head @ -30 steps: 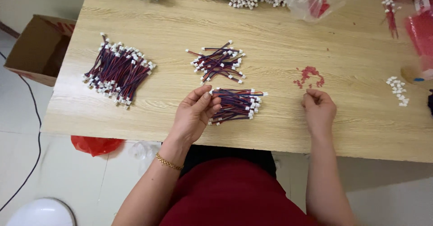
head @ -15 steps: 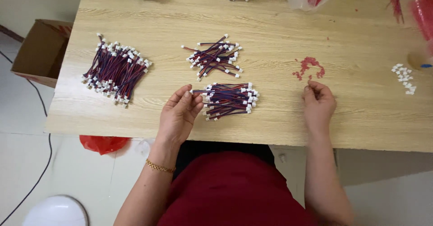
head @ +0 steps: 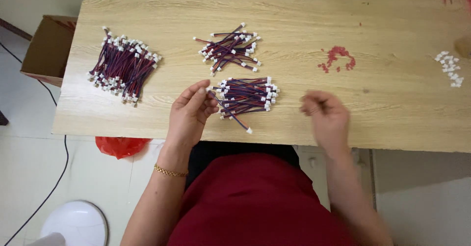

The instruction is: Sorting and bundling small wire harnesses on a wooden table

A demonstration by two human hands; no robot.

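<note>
Wooden table (head: 294,15): left hand (head: 189,113) pinches wire (head: 230,114); right hand (head: 326,116) curled, blurred.

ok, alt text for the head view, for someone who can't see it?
Seen from above, a person's left hand pinches one short wire lead beside a bundle of wire leads on a wooden table, while the blurred right hand hovers nearby. Two more bundles, red bits and white connectors lie farther off.

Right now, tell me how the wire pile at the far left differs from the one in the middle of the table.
The far-left pile is larger and packed in neat parallel rows; the middle pile is smaller, with wires crossing loosely. Both hold red and dark wires with white connector ends, and neither is touched by a hand.
</note>
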